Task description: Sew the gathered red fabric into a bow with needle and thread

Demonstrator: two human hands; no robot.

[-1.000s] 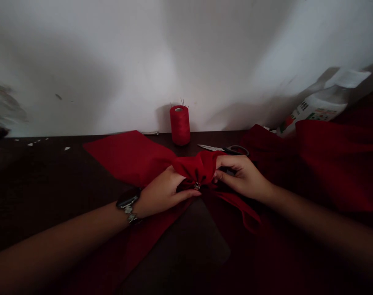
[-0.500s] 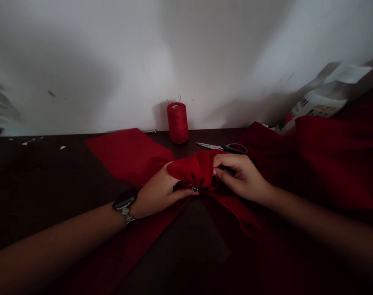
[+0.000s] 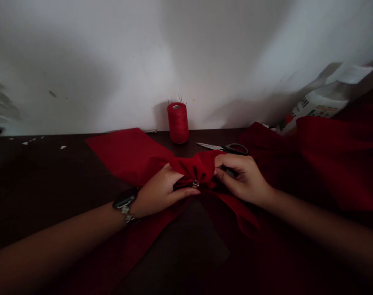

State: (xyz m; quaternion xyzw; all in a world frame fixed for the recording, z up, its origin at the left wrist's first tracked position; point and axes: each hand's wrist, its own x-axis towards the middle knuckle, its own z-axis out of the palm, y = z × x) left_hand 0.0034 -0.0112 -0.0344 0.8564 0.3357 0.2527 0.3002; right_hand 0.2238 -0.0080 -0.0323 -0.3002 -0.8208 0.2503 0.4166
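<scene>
Gripping a bunched red cloth at the middle of a dark table, both hands closed on it. Left hand pinching the gathered folds from the left side, thumb stretching along the underside toward a small silver clip sitting at the lower edge of the bunch. Right hand clasping the same bunch from the right, fingers curling over its top, thumb pressing in just beside the clip. Wearing a dark watch on the left wrist.

Spreading flat from the bunch to the back left, and trailing down toward the near edge on both sides. Standing upright behind the hands, near the white wall: a red thread spool with pins sticking out of its top. Lying just beyond the right hand: scissors, blades pointing left. Piling up at the right: more red fabric, with a printed bag leaning behind it.
</scene>
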